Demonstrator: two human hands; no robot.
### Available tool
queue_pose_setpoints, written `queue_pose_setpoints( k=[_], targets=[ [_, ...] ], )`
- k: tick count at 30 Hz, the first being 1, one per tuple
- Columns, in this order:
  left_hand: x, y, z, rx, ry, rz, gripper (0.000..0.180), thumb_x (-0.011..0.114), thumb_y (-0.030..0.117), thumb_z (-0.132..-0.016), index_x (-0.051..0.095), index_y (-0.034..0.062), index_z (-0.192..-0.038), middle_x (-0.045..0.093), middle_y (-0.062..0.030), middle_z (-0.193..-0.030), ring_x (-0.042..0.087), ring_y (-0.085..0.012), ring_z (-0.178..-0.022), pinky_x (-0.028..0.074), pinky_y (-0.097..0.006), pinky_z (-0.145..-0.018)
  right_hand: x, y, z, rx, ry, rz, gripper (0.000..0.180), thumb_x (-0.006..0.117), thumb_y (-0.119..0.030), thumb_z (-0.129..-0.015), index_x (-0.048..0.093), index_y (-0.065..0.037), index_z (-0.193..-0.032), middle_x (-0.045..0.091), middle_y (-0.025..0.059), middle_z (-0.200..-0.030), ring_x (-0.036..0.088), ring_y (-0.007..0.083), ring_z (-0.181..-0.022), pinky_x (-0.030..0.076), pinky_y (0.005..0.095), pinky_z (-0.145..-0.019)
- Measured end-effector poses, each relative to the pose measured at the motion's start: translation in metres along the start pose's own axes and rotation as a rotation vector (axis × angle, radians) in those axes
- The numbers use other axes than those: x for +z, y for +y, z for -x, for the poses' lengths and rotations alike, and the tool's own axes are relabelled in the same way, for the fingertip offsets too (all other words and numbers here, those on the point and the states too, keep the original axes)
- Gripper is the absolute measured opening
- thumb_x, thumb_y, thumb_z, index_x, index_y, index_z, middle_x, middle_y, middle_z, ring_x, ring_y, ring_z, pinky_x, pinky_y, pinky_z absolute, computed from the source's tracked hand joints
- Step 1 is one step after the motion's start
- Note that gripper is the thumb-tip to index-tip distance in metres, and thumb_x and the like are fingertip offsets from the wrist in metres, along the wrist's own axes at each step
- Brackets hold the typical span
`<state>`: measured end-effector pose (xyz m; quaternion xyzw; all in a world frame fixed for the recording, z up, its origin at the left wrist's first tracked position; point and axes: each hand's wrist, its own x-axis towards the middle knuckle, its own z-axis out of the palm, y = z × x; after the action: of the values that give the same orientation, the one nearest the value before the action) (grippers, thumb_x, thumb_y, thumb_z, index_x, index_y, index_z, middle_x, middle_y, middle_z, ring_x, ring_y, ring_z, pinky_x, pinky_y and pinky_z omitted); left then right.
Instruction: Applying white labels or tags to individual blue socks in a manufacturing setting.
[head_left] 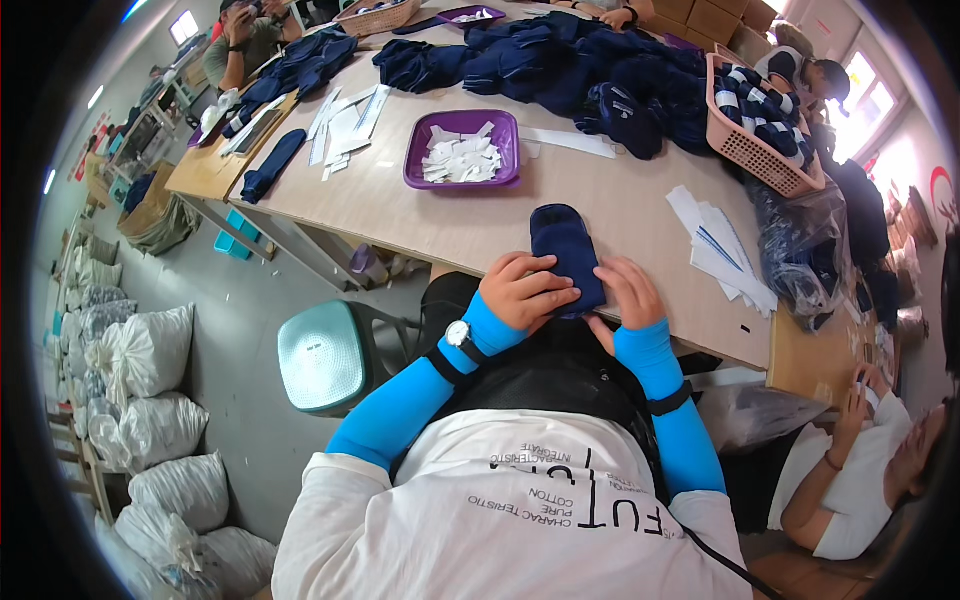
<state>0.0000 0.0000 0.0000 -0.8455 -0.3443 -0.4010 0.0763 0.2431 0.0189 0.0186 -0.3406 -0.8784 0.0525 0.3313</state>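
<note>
A folded navy sock bundle (565, 245) lies at the table's near edge, its rounded end pointing away from me. My left hand (525, 290) lies over its left side, fingers curled across the fabric. At its right edge, my right hand (628, 292) grips with the fingers on top and the thumb lower down near the table edge. Beyond the bundle stands a purple tray (412, 160) with many small white paper labels (462, 155) in it. A single flat navy sock (275, 165) rests at the table's left edge.
Loose navy socks (540, 60) are heaped across the far side. A pink basket (755, 155) of banded sock bundles stands far right, near white paper strips (715, 245). A teal stool (322, 355) and white sacks (150, 350) are at left. Co-workers sit around the table.
</note>
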Motion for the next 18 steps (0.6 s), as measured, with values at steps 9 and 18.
queue_pose_setpoints(
  k=[9,18],
  targets=[
    [0.003,0.001,-0.002,-0.008,0.057,0.082,0.041,0.084,0.017,-0.071,0.074,0.0149,-0.110,0.072,-0.0008,-0.109,0.065,-0.0254,-0.115,0.052,-0.043,-0.094,-0.003,-0.005,-0.011,-0.115,0.045,-0.033,0.023,0.082,-0.008,-0.071,0.071,-0.008,-0.091,0.066,0.0086,-0.094,0.064,0.0314,-0.090,0.051,0.0437,-0.087],
    [-0.004,0.013,-0.023,-0.339,0.095,0.166,0.027,0.072,-0.001,-0.079,0.065,0.0067,-0.103,0.067,-0.0091,-0.083,0.065,-0.0256,-0.073,0.052,-0.034,-0.073,0.015,0.015,-0.031,-0.013,-0.014,0.024,0.013,0.070,-0.022,-0.091,0.072,-0.011,-0.085,0.063,0.0063,-0.084,0.057,0.0260,-0.092,0.033,0.0448,-0.097]
  ],
)
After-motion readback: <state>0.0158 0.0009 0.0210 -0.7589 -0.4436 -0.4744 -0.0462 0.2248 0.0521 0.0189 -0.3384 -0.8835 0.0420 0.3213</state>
